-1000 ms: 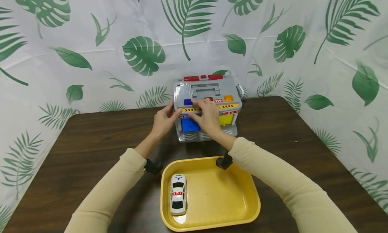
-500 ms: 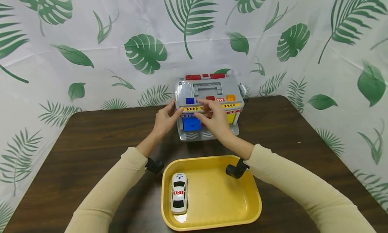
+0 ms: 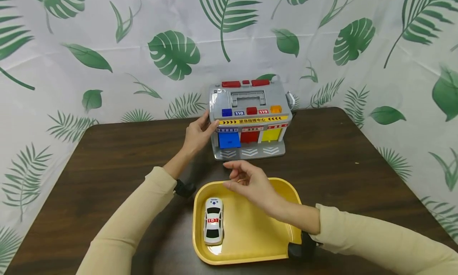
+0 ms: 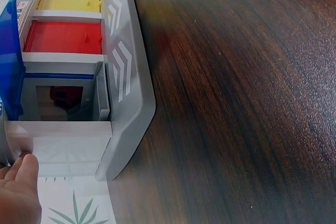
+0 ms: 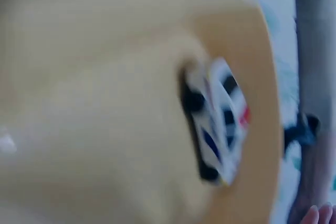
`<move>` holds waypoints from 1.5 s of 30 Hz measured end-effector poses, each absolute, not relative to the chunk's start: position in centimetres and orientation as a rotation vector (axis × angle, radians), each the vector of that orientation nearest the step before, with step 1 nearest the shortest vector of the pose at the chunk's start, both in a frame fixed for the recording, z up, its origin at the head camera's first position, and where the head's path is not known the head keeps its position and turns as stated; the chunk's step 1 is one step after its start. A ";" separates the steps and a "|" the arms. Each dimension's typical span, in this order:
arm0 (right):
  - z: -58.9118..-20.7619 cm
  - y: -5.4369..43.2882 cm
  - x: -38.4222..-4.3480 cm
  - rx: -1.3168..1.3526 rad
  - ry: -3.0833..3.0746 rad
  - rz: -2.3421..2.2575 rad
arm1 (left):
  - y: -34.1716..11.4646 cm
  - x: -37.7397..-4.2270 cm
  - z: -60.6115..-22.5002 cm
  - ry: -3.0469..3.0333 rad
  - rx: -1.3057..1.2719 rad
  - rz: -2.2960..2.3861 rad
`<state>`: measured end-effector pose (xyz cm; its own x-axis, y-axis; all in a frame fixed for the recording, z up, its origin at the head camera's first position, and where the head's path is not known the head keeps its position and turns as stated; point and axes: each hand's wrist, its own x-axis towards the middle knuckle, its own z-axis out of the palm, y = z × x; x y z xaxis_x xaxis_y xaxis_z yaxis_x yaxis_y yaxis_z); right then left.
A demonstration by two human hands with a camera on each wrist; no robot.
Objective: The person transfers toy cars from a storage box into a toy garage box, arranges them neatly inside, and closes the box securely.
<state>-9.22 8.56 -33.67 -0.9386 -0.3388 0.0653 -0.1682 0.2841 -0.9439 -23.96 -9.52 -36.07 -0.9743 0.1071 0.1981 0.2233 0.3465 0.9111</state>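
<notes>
A grey toy garage [image 3: 247, 100] stands at the back of the table. Its blue door [image 4: 10, 61] is swung up, baring the compartment behind it; the red door [image 4: 64, 38] and yellow door [image 4: 71, 2] are closed. My left hand [image 3: 196, 135] holds the garage's left front corner, thumb on the roof edge and fingers against the side. Over the far part of a yellow tray [image 3: 247, 235] hovers my right hand [image 3: 254, 185], fingers loosely curled around nothing. A white toy police car [image 3: 213, 221] lies along the tray's left wall, blurred in the right wrist view.
Dark wooden table [image 3: 136, 167] surrounds the tray and garage. Directly behind the garage hangs a leaf-print cloth [image 3: 136, 72]. On the garage roof sit a blue button [image 3: 227, 112], a red button [image 3: 251, 110] and an orange button [image 3: 276, 109].
My right hand has left the garage's front roof edge and come back toward me, over the tray. The left hand stays on the garage's corner. The car lies where it was.
</notes>
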 end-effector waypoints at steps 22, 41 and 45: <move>-38.8 7.3 -5.7 -0.165 1.999 -1.560 | -9.7 -24.1 -36.0 -2.479 -0.312 -1.760; -39.7 6.3 -6.0 -0.266 2.141 -1.485 | -9.7 -24.0 -36.1 -2.485 -0.307 -1.779; -39.8 6.3 -5.9 -0.289 2.151 -1.491 | -9.7 -24.0 -36.2 -2.486 -0.307 -1.779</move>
<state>-5.92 6.30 -39.83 -0.8509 -0.4436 -0.2815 0.1077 0.3771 -0.9199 -24.03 -9.73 -36.15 -0.9776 0.1215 0.1718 0.2018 0.3105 0.9289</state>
